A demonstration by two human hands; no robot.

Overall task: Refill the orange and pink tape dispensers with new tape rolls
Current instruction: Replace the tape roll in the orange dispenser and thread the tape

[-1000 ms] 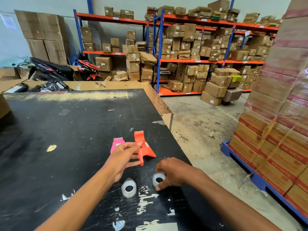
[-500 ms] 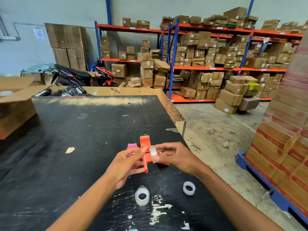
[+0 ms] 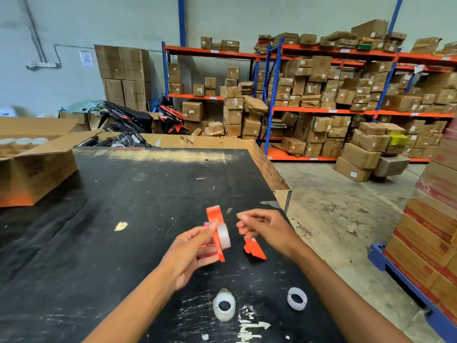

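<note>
Orange plastic marks the step in hand: the left hand (image 3: 188,251) grips the orange dispenser (image 3: 215,231) above the table (image 3: 99,219), a clear roll (image 3: 223,235) seated against it, the pink dispenser (image 3: 206,243) mostly hidden behind. To the right, the right hand (image 3: 264,229) hovers with fingers loosely curled, blurred, apparently empty, above a loose orange piece (image 3: 254,250). The next move probably calls for refitting that piece; a spare roll (image 3: 223,304) and a bare core (image 3: 296,298) lie nearer.

Bench (image 3: 123,231): black, scuffed with white marks. Dispenser (image 3: 215,220): orange. Second dispenser (image 3: 205,224): apparently pink, mostly hidden. Tape rolls (image 3: 224,304): translucent white. Shelving (image 3: 321,110): blue uprights, orange beams.
</note>
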